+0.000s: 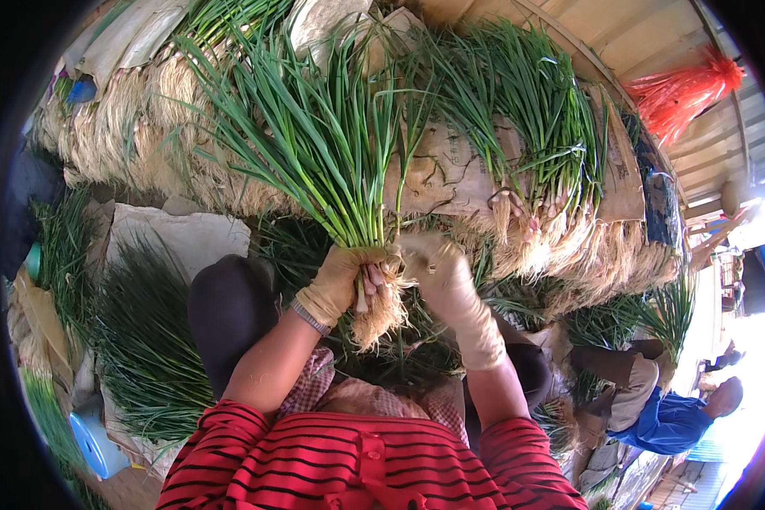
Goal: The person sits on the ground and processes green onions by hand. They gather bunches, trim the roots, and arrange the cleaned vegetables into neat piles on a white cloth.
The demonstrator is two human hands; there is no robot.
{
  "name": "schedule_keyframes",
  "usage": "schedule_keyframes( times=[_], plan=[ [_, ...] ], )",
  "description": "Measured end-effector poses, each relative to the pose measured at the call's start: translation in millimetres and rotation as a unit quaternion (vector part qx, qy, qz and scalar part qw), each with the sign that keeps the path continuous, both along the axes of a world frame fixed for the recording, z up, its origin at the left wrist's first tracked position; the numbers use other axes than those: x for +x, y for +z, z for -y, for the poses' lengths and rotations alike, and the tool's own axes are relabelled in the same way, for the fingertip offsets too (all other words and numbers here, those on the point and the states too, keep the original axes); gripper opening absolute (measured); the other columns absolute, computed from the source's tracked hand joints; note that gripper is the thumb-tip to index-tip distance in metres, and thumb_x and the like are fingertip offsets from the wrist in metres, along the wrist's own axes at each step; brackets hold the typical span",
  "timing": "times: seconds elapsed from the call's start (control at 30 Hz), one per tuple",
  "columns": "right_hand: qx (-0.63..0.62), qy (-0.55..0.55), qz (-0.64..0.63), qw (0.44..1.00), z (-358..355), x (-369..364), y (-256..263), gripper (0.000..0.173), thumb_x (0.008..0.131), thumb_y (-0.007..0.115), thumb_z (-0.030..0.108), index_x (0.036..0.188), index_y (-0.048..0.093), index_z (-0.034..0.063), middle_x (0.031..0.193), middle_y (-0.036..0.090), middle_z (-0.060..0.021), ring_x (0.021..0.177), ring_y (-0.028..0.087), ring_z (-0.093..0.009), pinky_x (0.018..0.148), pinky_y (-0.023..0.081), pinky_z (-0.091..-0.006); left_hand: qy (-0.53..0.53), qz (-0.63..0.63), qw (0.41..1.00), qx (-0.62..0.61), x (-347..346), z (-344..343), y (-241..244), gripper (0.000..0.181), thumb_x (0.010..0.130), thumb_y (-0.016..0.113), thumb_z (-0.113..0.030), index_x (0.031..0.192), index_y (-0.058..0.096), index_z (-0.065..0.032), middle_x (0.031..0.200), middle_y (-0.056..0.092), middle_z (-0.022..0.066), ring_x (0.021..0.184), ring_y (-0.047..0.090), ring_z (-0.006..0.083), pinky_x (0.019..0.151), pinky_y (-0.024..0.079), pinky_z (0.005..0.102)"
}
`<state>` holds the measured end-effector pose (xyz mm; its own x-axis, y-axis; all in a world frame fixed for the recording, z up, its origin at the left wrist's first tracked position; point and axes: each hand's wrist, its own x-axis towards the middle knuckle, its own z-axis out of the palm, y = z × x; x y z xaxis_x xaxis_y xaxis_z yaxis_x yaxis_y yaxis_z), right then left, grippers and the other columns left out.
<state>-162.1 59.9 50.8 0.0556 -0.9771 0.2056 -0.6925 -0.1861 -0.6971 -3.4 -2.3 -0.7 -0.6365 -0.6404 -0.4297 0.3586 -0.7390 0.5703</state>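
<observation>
A bunch of green garlic (350, 191) stands upright before my chest, its long leaves fanned away from me. My left hand (341, 280), in a cream glove, is closed around the stems just above the pale bulbs (370, 280). The tangled roots (379, 319) hang below that grip. Close by on the right, my right hand (437, 261) is also gloved and blurred. A thin single stalk (400, 197) rises near its fingertips; whether the fingers hold it is unclear.
Beyond my hands, a long heap of rooted garlic (166, 140) is partly covered by printed sacking (446, 166), where tied bunches (548, 146) lie. Loose green leaves (146, 338) and a blue plastic stool (99, 440) are at left. A person in blue (663, 421) sits at right.
</observation>
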Motion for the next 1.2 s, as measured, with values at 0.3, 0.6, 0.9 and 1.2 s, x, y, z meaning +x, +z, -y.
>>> schedule_keyframes(
  times=[0.3, 0.6, 0.9, 1.2],
  plan=[
    [0.019, -0.028, -0.092, 0.995, 89.2, -16.5, -18.3, 0.021, 0.080, 0.056, 0.001, 0.097, 0.063, 0.0110, 0.086, 0.065, -0.0091, 0.069, 0.062, -0.020, 0.059, 0.052, -0.0318, -0.023, 0.027, 0.998, -0.045, 7.1, 2.7, 22.1, 0.016, 0.075, 0.055, -0.004, 0.087, 0.062, 0.0041, 0.065, 0.061, 0.0088, 0.036, 0.045, 0.0102, 0.039, 0.041, 0.0202],
    [0.259, -0.116, 0.399, 0.872, 37.0, -29.6, -23.0, 0.059, 0.083, 0.064, 0.019, 0.133, 0.038, 0.0030, 0.114, 0.057, -0.0127, 0.071, 0.059, -0.015, 0.064, 0.051, -0.0273, 0.018, -0.079, 0.996, 0.033, 12.7, -0.1, 17.6, 0.036, 0.072, 0.064, -0.006, 0.105, 0.050, -0.0003, 0.084, 0.059, 0.0110, 0.061, 0.056, 0.0147, 0.038, 0.046, 0.0224],
    [0.269, -0.019, 0.477, 0.836, 48.1, -22.2, -33.0, 0.011, 0.085, 0.061, 0.011, 0.094, 0.060, 0.0037, 0.065, 0.057, -0.0026, 0.053, 0.053, -0.009, 0.041, 0.038, -0.0188, -0.053, -0.016, 0.998, 0.007, 20.6, 3.2, 9.6, 0.023, 0.078, 0.065, -0.010, 0.098, 0.056, -0.0019, 0.079, 0.063, 0.0081, 0.045, 0.052, 0.0108, 0.034, 0.039, 0.0201],
    [0.127, -0.120, -0.271, 0.946, 79.5, -31.5, -28.6, 0.020, 0.086, 0.051, 0.006, 0.102, 0.062, 0.0133, 0.076, 0.064, -0.0094, 0.061, 0.063, -0.021, 0.050, 0.051, -0.0329, -0.020, -0.077, 0.997, -0.008, 14.8, -12.3, 11.1, 0.022, 0.076, 0.063, 0.000, 0.095, 0.053, -0.0029, 0.080, 0.061, 0.0116, 0.048, 0.053, 0.0152, 0.072, 0.052, 0.0325]
  ],
)
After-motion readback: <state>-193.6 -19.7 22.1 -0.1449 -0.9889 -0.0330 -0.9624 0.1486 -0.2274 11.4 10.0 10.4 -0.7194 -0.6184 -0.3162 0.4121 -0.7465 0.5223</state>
